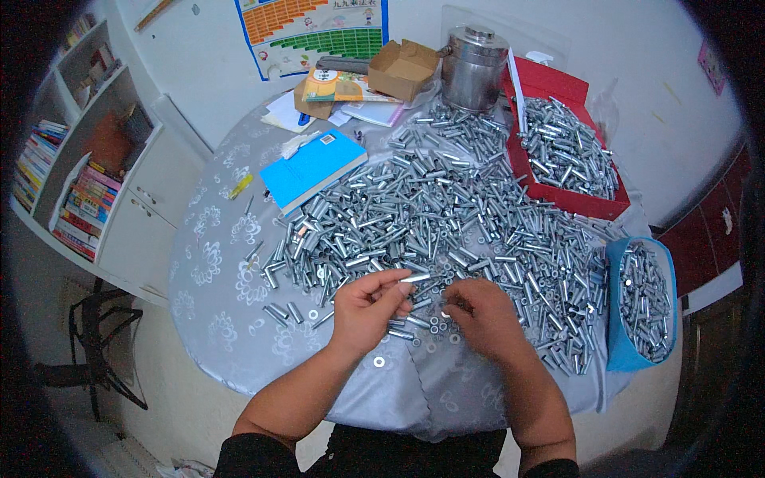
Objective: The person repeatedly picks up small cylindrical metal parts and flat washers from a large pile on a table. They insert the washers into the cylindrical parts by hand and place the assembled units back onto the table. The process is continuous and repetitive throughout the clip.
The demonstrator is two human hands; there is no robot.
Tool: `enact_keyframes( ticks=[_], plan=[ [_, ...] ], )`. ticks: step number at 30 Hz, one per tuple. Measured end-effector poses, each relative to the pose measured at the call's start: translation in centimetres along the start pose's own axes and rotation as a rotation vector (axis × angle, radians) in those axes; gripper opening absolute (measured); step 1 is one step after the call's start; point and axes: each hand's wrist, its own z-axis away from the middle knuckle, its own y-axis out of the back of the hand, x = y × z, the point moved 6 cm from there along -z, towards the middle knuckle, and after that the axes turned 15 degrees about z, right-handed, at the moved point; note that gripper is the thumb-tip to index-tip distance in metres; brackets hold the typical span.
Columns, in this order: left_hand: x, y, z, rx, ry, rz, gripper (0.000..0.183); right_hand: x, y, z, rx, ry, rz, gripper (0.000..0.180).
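My left hand [367, 308] pinches a shiny metal sleeve [416, 278] between thumb and fingers, its free end pointing right. Close beside it, my right hand [483, 313] is bent downward over loose nuts and washers. Its fingertips are curled and partly hidden, so whether they grip a small part is unclear. Hex nuts [438, 325] lie between the two hands. Nearer to me, a flat washer [379, 362] rests alone on the grey cloth. A wide heap of metal sleeves and bolts [418, 209] spreads out beyond both hands.
At the right stand a blue fabric bin [615, 322] and a red box [597, 206], both filled with metal parts. A blue book [314, 170] borders the heap at left. Behind are a steel canister [475, 71] and a cardboard box [403, 69]. The patterned tablecloth [221, 352] covers a rounded table.
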Motion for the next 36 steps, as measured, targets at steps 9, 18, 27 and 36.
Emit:
enact_keyframes(
  ticks=[9,18,27,36],
  plan=[
    [-0.1,-0.2,0.0,-0.008,-0.008,0.005,0.020,0.9,-0.3,0.6,-0.038,0.037,-0.094,0.014],
    [-0.4,0.0,0.1,-0.007,0.028,-0.034,0.022,1.6,0.1,0.8,-0.130,-0.214,-0.272,0.013],
    [-0.5,-0.1,0.1,-0.033,0.003,-0.007,0.021,0.0,-0.3,0.3,0.008,0.173,0.165,0.014],
    [-0.4,-0.1,0.1,-0.029,0.009,-0.036,0.021,0.1,-0.6,-0.1,-0.070,0.040,0.079,0.014]
  ],
)
